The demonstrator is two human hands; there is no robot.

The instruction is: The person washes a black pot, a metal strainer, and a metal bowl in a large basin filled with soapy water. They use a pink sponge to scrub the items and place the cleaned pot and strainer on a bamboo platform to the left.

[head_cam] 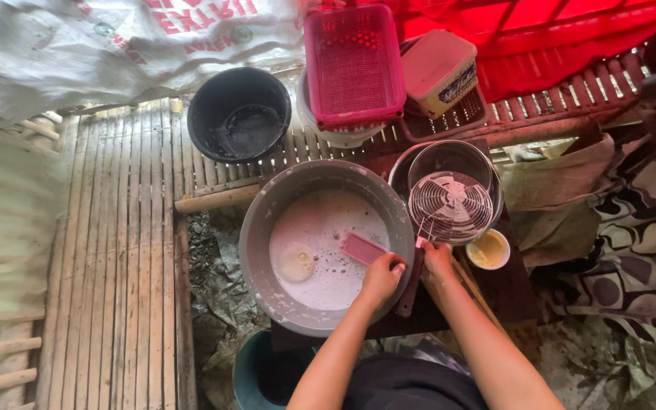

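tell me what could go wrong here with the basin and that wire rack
1. The grey basin of milky, soapy water sits at the edge of the dark board; leaning on its rim could tip it.
2. The left hand holds a pink brush over the water; wet fingers might drop it in.
3. The right hand grips the wire rack only at its edge, so it could slip onto the small yellow bowl beside it.

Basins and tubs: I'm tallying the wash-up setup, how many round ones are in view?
4, maybe more hidden: the grey basin of milky water at centre, the black tub above it, the metal basin holding a wire rack, and a teal tub at bottom.
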